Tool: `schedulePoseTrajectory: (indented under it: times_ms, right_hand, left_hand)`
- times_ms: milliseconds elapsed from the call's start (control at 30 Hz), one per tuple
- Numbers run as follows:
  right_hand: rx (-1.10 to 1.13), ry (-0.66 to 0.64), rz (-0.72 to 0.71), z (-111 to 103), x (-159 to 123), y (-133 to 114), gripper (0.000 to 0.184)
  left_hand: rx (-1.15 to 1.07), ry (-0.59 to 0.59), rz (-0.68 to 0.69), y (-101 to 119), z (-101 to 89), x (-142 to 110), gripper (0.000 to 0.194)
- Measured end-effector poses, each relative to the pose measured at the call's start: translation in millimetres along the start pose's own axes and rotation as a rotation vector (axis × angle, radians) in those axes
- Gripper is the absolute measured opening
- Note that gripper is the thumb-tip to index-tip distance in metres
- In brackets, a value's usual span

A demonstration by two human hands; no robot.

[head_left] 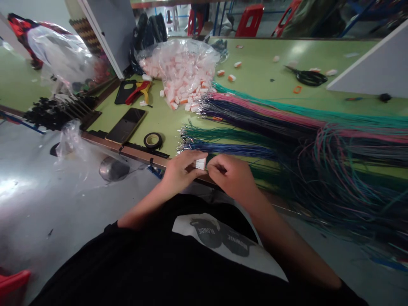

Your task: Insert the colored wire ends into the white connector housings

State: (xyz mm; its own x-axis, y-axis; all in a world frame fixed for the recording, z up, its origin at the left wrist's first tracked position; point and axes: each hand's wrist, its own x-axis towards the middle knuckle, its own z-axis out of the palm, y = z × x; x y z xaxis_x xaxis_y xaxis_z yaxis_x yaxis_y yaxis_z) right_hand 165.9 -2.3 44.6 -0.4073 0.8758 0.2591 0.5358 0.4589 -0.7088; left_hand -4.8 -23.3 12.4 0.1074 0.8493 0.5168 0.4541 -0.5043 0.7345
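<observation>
My left hand (180, 170) pinches a small white connector housing (200, 164) between thumb and fingers, in front of my body at the table's near edge. Close by on its right, my right hand (232, 173) is closed in a pinch. What its fingertips hold, if anything, is too small to make out. Just beyond both hands lie bundles of thin wires with metal tips at their left ends: blue wires (236, 148), green wires (226, 134), dark wires (251, 117), pink wires (270, 108) and teal wires (264, 101).
A clear plastic bag (188, 57) spills white and orange connectors at the back. To the left lie a phone (126, 125), a roll of black tape (153, 140) and red-yellow pliers (138, 91). Black scissors (309, 77) rest at the back right. Wires hang over the front edge at right.
</observation>
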Motion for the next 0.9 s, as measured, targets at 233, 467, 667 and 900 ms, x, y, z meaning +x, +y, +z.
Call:
schedulePoseTrajectory:
  times_ms: [233, 467, 667, 900]
  right_hand:
    - [0.000, -0.258, 0.065, -12, 5, 4, 0.022]
    - [-0.641, 0.019, 0.190, -45, 60, 42, 0.024]
    - [-0.783, 0.003, 0.230, -36, 76, 60, 0.023]
    - [-0.341, 0.335, 0.185, -43, 68, 52, 0.023]
  left_hand:
    - [0.009, -0.081, 0.048, -10, -0.6, -3, 0.029]
    - [-0.080, -0.251, 0.034, -8, -9.5, 0, 0.029]
    - [-0.119, -0.256, -0.038, -7, -9.5, 1, 0.029]
    - [-0.134, -0.211, -0.310, -2, -9.0, 4, 0.034]
